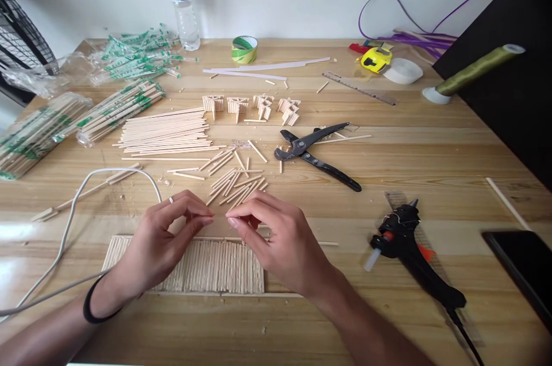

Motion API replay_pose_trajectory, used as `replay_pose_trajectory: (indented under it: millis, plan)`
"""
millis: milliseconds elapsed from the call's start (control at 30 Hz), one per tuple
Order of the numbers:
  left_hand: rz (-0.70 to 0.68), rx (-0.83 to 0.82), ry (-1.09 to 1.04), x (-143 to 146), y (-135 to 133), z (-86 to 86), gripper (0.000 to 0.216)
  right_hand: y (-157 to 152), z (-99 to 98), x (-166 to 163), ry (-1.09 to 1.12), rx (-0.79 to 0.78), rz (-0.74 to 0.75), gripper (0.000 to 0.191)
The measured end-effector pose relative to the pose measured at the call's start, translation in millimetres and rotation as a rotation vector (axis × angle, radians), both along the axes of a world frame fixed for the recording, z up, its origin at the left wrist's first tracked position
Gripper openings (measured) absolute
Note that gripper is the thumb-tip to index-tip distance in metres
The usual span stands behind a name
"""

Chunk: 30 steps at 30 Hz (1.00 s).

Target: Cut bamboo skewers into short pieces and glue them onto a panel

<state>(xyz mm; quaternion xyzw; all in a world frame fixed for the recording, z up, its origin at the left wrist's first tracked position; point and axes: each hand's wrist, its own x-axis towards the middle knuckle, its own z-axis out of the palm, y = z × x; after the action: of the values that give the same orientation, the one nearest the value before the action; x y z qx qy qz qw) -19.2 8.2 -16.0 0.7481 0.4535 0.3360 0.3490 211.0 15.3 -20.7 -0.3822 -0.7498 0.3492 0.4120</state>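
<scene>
My left hand point(169, 234) and my right hand point(282, 234) hover above a flat panel of short wooden sticks laid side by side point(215, 267). Each has thumb and forefinger pinched together, the two pinches facing each other with a small gap between. Whatever they may hold is too small to make out. Part of the panel is hidden beneath both hands and wrists; a long thin stick point(284, 295) runs along its near edge. Just beyond my fingertips lies a loose pile of short cut sticks point(235, 182).
Long sticks point(166, 131) and wrapped bundles point(123, 110) lie left. Several small stick-built pieces point(237, 106) stand behind. Black cutters point(308, 145) rest at centre right, a glue gun point(403, 251) and phone point(521, 268) at right. A white cable point(71, 216) loops by my left arm.
</scene>
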Motion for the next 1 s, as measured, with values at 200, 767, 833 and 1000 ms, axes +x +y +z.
replay_pose_trajectory:
  millis: [200, 767, 833, 1000]
  plan:
    - [0.081, 0.005, -0.01, -2, 2, -1.7, 0.018, 1, 1.3, 2, -0.009, 0.026, -0.078, 0.016]
    - [-0.042, 0.067, 0.031, -6, 0, 1.7, 0.023, 0, 1.6, 1, 0.023, -0.007, -0.062, 0.016]
    - [-0.089, 0.11, -0.017, -5, -2, 1.8, 0.01, -1, 3.7, 1, 0.043, -0.016, -0.042, 0.014]
    - [-0.107, 0.205, -0.048, -4, -9, 3.0, 0.013, -3, 12.9, 3, 0.136, -0.112, 0.095, 0.007]
